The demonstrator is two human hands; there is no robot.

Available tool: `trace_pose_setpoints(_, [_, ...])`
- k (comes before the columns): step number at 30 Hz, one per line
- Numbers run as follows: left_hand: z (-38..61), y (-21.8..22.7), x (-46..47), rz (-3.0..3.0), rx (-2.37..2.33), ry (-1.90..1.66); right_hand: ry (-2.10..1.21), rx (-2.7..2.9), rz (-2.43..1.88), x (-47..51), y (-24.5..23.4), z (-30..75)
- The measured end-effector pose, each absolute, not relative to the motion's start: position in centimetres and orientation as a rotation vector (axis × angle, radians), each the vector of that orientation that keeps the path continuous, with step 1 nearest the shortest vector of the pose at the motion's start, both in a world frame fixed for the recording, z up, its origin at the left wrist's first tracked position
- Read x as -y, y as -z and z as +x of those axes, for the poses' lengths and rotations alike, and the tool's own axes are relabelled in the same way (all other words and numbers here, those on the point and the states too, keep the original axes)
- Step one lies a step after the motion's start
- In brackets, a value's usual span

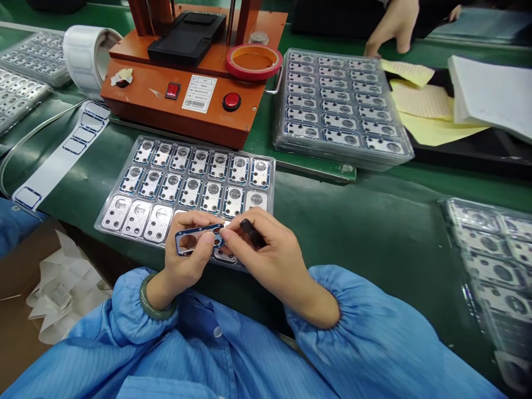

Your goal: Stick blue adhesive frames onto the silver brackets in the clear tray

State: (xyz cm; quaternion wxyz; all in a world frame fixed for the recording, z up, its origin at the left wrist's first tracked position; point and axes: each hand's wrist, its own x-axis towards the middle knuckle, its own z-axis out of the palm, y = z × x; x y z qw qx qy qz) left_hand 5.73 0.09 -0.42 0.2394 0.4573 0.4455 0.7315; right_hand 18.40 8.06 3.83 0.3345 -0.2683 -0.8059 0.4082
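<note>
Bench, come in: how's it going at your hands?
Left hand holds blue-edged plate above tray. Right hand grips black stick, touches plate's end. No obstruction visible.

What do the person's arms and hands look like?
The sleeves are bright blue with faint stripes, puffy and gathered at the ends. The left hand and right hand wear no gloves. A smooth, greenish bangle circles the left wrist.

On my feed I see an orange machine (pixel 152 80) bearing a black block (pixel 187 40) and a roll of red tape (pixel 253 73). Farther right lie yellow papers (pixel 419 101) and white sheets (pixel 494 94); at lower left, white scraps (pixel 62 293) fill part of a brown box (pixel 14 343).
</note>
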Motion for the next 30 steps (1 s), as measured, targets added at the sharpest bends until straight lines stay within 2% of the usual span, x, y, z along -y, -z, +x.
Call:
trace_pose_setpoints(5, [5.6, 0.66, -0.09, 1.303, -1.224, -1.973, -0.728, 2.16, -0.496, -7.95, -3.69, 18.5])
trace_pose_setpoints(12, [5.51, 0.89, -0.3, 1.235, -1.141, -2.009, -0.438, 2.292, -0.262, -7.73, -3.49, 18.69])
trace_pose_setpoints(30, [5.24, 0.5, -0.33, 1.082, -0.964, -1.913, -0.271, 2.412, -0.14, -7.36, -3.15, 18.31])
